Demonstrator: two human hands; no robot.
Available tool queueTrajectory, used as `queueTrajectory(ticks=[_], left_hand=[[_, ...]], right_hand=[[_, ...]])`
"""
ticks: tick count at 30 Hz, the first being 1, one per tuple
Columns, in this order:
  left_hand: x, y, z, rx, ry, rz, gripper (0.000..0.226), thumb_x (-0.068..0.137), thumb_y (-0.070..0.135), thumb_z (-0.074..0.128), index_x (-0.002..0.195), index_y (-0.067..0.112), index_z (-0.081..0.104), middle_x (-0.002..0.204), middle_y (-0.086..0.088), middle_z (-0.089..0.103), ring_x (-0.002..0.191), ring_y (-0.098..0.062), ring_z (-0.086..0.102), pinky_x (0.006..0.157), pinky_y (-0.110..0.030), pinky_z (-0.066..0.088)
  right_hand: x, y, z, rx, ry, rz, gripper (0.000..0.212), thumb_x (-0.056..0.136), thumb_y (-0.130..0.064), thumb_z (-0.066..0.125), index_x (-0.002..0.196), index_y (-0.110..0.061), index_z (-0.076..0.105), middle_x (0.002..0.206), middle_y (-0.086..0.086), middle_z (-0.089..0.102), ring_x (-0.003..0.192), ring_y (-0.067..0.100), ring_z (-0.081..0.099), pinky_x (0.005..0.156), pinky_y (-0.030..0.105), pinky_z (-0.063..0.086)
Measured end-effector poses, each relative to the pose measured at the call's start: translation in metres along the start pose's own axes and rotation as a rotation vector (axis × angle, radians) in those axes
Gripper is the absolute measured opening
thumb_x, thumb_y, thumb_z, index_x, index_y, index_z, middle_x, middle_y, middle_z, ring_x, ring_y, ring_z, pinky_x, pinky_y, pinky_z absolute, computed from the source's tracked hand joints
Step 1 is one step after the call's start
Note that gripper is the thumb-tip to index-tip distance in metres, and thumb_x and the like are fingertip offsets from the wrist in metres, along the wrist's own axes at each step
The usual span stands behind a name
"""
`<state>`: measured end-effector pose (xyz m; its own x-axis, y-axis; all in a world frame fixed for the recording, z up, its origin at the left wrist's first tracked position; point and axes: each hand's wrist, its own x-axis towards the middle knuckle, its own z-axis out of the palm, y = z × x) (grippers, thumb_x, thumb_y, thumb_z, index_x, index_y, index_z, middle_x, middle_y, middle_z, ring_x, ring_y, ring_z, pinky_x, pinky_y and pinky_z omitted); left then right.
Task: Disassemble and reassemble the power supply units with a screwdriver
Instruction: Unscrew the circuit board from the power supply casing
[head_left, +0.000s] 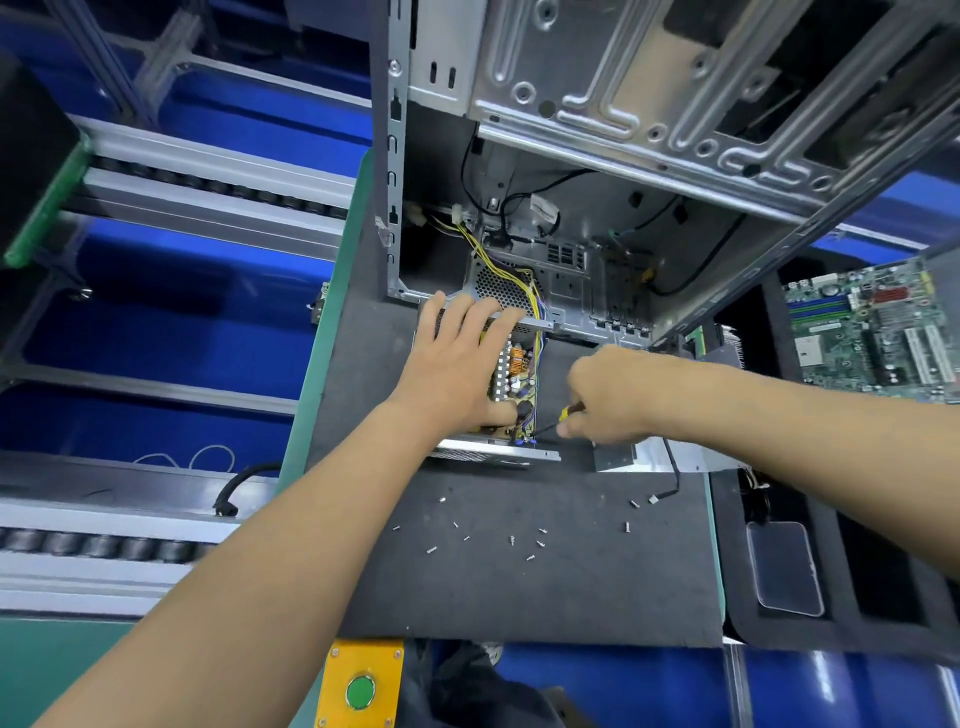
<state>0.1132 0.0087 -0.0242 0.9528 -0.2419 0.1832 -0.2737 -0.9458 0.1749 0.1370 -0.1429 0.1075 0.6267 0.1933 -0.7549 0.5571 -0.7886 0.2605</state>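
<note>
Two hands (457, 364); one screwdriver (563, 415) — one motherboard (872, 332)

The screwdriver (563, 414) had a yellow-and-black handle; the mat (519, 582) was dark grey, the motherboard (872, 332) green, the button (360, 691) green on yellow.

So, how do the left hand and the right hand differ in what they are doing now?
The left hand lies flat with straight fingers on the open power supply unit, pressing it down; the right hand curls round a screwdriver. The left hand holds no tool; the right hand points the tip at the unit's near corner. Both work over the dark mat.
</note>
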Motion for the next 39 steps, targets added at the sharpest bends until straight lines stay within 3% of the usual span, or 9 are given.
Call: queueTrajectory(ticks=[6, 11, 15, 19, 23, 26, 29, 36, 39], left_hand=[[0.000, -0.002, 0.003, 0.016, 0.024, -0.004, 0.104, 0.056, 0.064, 0.070, 0.146, 0.017, 0.046, 0.135, -0.008, 0.051, 0.128, -0.036, 0.045, 0.118, -0.054, 0.017], [0.001, -0.001, 0.008, 0.008, 0.062, 0.000, 0.105, 0.054, 0.065, 0.069, 0.144, 0.017, 0.046, 0.133, -0.008, 0.052, 0.127, -0.036, 0.045, 0.117, -0.054, 0.017], [0.002, -0.002, 0.008, 0.009, 0.085, -0.007, 0.103, 0.055, 0.067, 0.059, 0.143, 0.016, 0.048, 0.132, -0.008, 0.052, 0.126, -0.036, 0.046, 0.116, -0.054, 0.019], [0.002, -0.002, 0.011, 0.019, 0.100, 0.014, 0.104, 0.052, 0.065, 0.068, 0.142, 0.016, 0.049, 0.131, -0.009, 0.053, 0.126, -0.037, 0.048, 0.116, -0.053, 0.018], [0.002, -0.003, 0.010, 0.010, 0.101, 0.024, 0.103, 0.052, 0.065, 0.065, 0.142, 0.016, 0.048, 0.130, -0.009, 0.053, 0.125, -0.037, 0.047, 0.115, -0.053, 0.017], [0.003, -0.002, 0.010, -0.001, 0.099, 0.008, 0.101, 0.054, 0.069, 0.054, 0.141, 0.018, 0.047, 0.128, -0.007, 0.053, 0.124, -0.035, 0.046, 0.116, -0.052, 0.013], [0.003, -0.001, 0.010, -0.028, 0.093, -0.011, 0.102, 0.055, 0.072, 0.049, 0.141, 0.017, 0.048, 0.128, -0.007, 0.053, 0.125, -0.035, 0.045, 0.118, -0.051, 0.010], [0.003, 0.000, 0.010, -0.032, 0.077, -0.013, 0.108, 0.050, 0.068, 0.072, 0.141, 0.017, 0.049, 0.129, -0.008, 0.053, 0.126, -0.036, 0.046, 0.118, -0.053, 0.013], [0.002, 0.000, 0.006, -0.022, 0.051, -0.013, 0.108, 0.049, 0.065, 0.075, 0.143, 0.016, 0.048, 0.131, -0.009, 0.052, 0.127, -0.037, 0.046, 0.117, -0.055, 0.017]], right_hand=[[0.002, 0.013, -0.005, -0.860, 0.297, -0.611, 0.020, 0.098, -0.016, 0.043, 0.080, -0.013, 0.049, 0.093, 0.008, 0.065, 0.067, 0.031, 0.048, 0.051, 0.034, 0.031], [0.017, 0.014, 0.008, -0.071, 0.093, -0.170, 0.041, 0.100, -0.045, 0.044, 0.073, -0.014, 0.047, 0.079, 0.007, 0.052, 0.086, 0.034, 0.061, 0.067, 0.030, 0.041], [0.016, 0.014, 0.015, 0.671, -0.167, 0.209, 0.038, 0.097, -0.039, 0.052, 0.084, -0.006, 0.068, 0.044, -0.002, 0.057, 0.042, 0.019, 0.046, 0.045, 0.018, 0.036], [0.012, 0.013, 0.019, 0.100, 0.124, -0.110, 0.030, 0.096, -0.034, 0.050, 0.114, -0.010, 0.055, 0.106, 0.013, 0.061, 0.088, 0.033, 0.060, 0.070, 0.033, 0.049], [-0.002, 0.017, 0.021, -0.560, 0.306, -0.554, 0.020, 0.092, -0.005, 0.046, 0.107, -0.010, 0.057, 0.099, 0.010, 0.058, 0.086, 0.031, 0.063, 0.063, 0.038, 0.045], [-0.001, 0.017, 0.017, -0.696, 0.283, -0.609, 0.020, 0.088, -0.004, 0.048, 0.101, -0.011, 0.061, 0.091, 0.009, 0.063, 0.082, 0.031, 0.064, 0.049, 0.032, 0.028], [0.002, 0.007, 0.016, -0.537, 0.223, -0.482, 0.011, 0.089, -0.012, 0.050, 0.096, -0.012, 0.058, 0.083, 0.009, 0.057, 0.084, 0.033, 0.065, 0.045, 0.029, 0.020], [0.025, 0.000, 0.014, 0.257, -0.076, 0.011, 0.019, 0.094, -0.017, 0.050, 0.075, -0.012, 0.051, 0.085, 0.012, 0.054, 0.080, 0.033, 0.059, 0.067, 0.027, 0.049], [0.024, 0.002, 0.009, 0.514, -0.203, 0.090, 0.021, 0.095, -0.013, 0.049, 0.075, -0.008, 0.055, 0.068, 0.013, 0.054, 0.043, 0.020, 0.039, 0.047, 0.017, 0.032]])
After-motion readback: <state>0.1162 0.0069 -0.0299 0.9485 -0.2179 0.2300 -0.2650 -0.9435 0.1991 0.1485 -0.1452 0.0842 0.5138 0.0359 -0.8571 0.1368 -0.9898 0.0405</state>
